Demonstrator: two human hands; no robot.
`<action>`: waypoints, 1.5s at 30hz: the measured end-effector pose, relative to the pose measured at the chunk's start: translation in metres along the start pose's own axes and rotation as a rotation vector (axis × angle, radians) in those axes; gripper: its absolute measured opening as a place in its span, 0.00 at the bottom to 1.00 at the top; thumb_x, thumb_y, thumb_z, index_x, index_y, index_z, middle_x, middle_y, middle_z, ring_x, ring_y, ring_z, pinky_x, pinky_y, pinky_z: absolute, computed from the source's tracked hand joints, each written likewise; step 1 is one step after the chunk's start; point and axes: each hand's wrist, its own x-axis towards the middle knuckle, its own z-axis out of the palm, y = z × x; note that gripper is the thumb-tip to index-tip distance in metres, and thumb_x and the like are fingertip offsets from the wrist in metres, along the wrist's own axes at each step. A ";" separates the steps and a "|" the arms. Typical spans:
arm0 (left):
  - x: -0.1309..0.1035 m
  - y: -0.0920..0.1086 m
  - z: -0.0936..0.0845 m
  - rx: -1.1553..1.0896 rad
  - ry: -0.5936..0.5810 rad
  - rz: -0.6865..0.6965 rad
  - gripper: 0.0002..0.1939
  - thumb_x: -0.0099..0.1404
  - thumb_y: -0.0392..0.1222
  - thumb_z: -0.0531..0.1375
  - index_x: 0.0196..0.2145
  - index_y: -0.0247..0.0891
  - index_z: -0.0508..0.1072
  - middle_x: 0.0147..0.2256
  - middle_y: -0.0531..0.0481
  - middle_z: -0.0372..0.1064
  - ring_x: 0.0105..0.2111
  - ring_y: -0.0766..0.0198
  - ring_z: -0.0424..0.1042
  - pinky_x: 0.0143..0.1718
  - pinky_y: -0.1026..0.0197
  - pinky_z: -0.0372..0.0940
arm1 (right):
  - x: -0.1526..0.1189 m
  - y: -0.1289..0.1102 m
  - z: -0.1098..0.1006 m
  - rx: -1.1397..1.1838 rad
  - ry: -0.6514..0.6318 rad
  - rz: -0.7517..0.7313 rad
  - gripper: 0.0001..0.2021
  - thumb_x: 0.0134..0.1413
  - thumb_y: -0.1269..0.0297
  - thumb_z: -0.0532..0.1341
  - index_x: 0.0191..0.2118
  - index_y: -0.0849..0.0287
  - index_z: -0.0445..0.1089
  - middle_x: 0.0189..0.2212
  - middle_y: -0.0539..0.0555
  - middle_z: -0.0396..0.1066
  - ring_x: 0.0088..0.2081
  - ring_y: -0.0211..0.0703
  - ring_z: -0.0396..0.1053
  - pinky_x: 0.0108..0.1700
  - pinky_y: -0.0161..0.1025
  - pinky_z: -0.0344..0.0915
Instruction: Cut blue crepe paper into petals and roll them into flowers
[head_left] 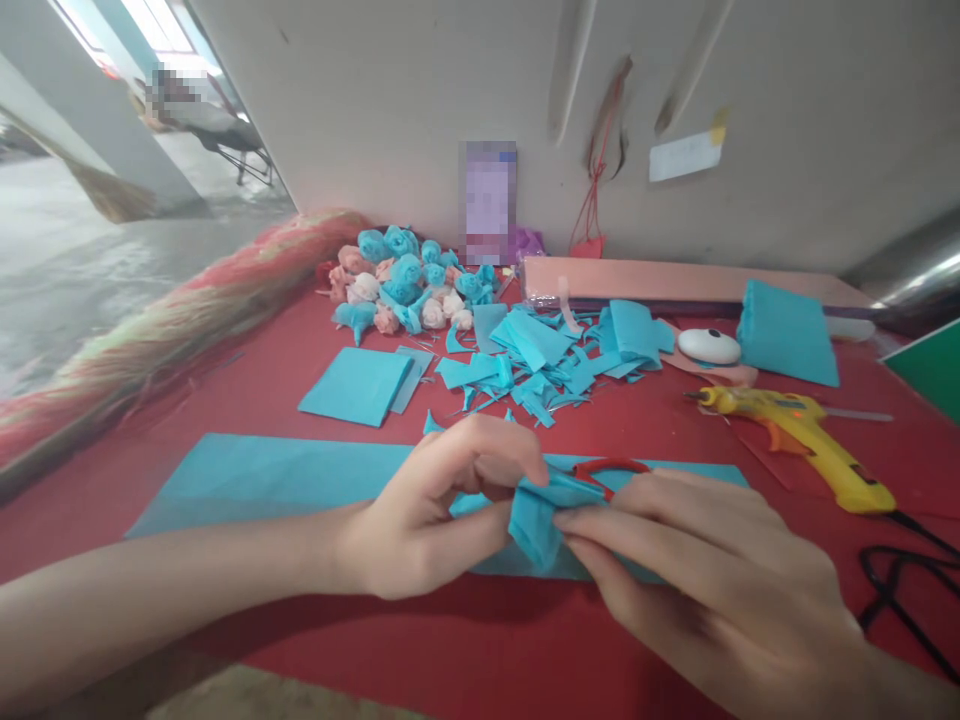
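Note:
A small piece of blue crepe paper (538, 525), folded and gathered, is pinched between both hands above the table. My left hand (442, 510) grips its left side between thumb and curled fingers. On the right, the fingertips of my right hand (705, 560) press its edge. Behind the paper, the red handle of what looks like scissors (611, 464) shows, mostly hidden by my right hand. Beneath both hands lies a long flat strip of blue crepe paper (270, 480). A folded blue square of crepe paper (356, 385) rests beyond my left hand.
Paper scraps (532, 350) lie beyond my hands, with several blue, pink and white paper roses (405, 280) behind. A yellow glue gun (810, 430) with a black cord (900, 590) lies at right, near a white oval object (709, 346). A phone (491, 200) leans on the wall.

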 end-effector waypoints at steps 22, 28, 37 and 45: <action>0.008 0.005 -0.007 0.102 -0.036 -0.041 0.11 0.52 0.22 0.52 0.26 0.32 0.69 0.21 0.51 0.69 0.19 0.72 0.65 0.20 0.72 0.61 | 0.002 0.003 -0.002 0.038 0.092 0.082 0.03 0.55 0.70 0.57 0.32 0.57 0.68 0.19 0.45 0.68 0.19 0.32 0.62 0.26 0.32 0.59; 0.009 0.006 -0.005 0.187 -0.082 0.032 0.13 0.52 0.21 0.49 0.25 0.34 0.68 0.19 0.51 0.68 0.17 0.72 0.64 0.19 0.72 0.60 | 0.000 0.002 0.002 0.094 0.140 0.105 0.03 0.55 0.70 0.57 0.33 0.57 0.67 0.19 0.44 0.66 0.20 0.31 0.62 0.27 0.30 0.61; 0.010 0.009 -0.004 0.247 -0.155 0.130 0.13 0.53 0.23 0.46 0.26 0.34 0.67 0.25 0.44 0.72 0.26 0.64 0.73 0.25 0.67 0.68 | 0.000 -0.006 0.001 0.115 0.158 0.165 0.01 0.55 0.68 0.58 0.34 0.55 0.64 0.17 0.43 0.65 0.18 0.31 0.63 0.23 0.30 0.62; 0.011 0.007 -0.005 0.241 -0.140 0.142 0.12 0.52 0.22 0.47 0.25 0.32 0.67 0.26 0.41 0.73 0.28 0.63 0.74 0.30 0.66 0.70 | -0.001 -0.003 0.004 0.153 0.198 0.105 0.04 0.56 0.68 0.57 0.30 0.58 0.63 0.16 0.44 0.63 0.16 0.31 0.60 0.20 0.32 0.59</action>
